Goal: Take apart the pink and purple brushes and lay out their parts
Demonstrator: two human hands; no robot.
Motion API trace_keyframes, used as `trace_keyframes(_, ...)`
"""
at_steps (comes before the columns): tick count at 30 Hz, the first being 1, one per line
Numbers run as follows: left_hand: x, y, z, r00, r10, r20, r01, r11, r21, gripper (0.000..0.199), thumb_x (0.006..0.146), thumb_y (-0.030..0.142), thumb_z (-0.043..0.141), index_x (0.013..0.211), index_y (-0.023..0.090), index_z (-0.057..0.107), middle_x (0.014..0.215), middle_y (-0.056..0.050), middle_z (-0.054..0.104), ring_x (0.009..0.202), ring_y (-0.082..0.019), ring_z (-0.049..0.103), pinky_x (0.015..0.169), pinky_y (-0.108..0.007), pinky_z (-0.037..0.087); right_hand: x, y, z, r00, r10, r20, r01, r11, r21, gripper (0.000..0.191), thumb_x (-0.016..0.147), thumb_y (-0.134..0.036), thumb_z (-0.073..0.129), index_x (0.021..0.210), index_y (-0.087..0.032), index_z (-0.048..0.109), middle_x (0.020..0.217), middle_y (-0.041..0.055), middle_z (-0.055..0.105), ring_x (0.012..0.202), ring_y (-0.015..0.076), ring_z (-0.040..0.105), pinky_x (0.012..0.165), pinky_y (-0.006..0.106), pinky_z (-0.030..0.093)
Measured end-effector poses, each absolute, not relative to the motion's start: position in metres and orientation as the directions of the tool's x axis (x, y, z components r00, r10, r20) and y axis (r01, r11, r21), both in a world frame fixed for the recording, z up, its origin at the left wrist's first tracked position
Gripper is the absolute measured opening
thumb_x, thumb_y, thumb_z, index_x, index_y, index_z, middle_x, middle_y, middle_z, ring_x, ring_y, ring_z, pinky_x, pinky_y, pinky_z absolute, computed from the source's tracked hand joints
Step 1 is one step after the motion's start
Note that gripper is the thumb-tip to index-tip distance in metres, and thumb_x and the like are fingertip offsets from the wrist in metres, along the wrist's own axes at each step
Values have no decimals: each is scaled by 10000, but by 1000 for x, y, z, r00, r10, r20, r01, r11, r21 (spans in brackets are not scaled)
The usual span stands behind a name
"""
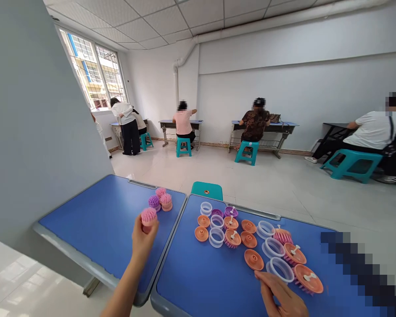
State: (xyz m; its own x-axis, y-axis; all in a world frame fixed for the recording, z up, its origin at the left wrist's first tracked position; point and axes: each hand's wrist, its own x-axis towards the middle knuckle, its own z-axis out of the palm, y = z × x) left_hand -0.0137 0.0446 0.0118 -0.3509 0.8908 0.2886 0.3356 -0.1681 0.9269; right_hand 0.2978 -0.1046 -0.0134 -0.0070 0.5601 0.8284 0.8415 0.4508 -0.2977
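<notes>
My left hand (145,237), closed, holds a small round pink brush (148,216) with its bristles upward, above the left blue desk. Just beyond it stand two other pink brushes (166,201) and a purple brush (154,202), bristles up. At the right desk, the extended fingertips of my right hand (280,295) are at the near edge of an orange disc (254,259), which lies flat; contact is unclear. Near that hand are clear plastic rings (280,269) and upturned orange bristled heads (308,279) with white pegs.
More clear rings (216,237), orange discs (201,234) and bristled heads (232,237) lie in rows on the right desk (198,281). A seam divides it from the left desk (95,220). A teal stool (207,190) stands behind; several people sit at desks along the wall.
</notes>
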Motion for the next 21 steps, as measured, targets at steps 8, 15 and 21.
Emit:
trace_keyframes(8, 100, -34, 6, 488, 801, 347, 167, -475, 864, 504, 634, 127, 622, 1118, 235, 533, 1034, -77, 589, 974, -225, 574, 858, -350, 467, 292, -110, -9, 150, 819, 554, 541, 400, -739, 245, 877, -344, 466, 1012, -202, 614, 686, 36, 662, 488, 121, 614, 475, 208, 527)
trace_keyframes(15, 148, -30, -8, 673, 567, 475, 179, -748, 639, 325, 673, 174, 657, 967, 229, 529, 983, -71, 614, 899, -227, 585, 799, -368, 485, 298, -110, -9, 55, 979, 196, -54, 199, -979, 708, 669, -682, 545, 1187, -212, 431, 824, 45, 611, 546, 147, 611, 424, 232, 478)
trace_keyframes(21, 148, -25, -20, 630, 418, 655, 116, -884, 453, 244, 781, 201, 560, 1011, 217, 478, 1019, -88, 593, 920, -213, 595, 758, -359, 522, 303, -109, -10, 63, 997, 52, -113, 59, -992, 539, 687, -440, 694, 1120, -230, 453, 823, -8, 567, 544, 86, 565, 487, 209, 456)
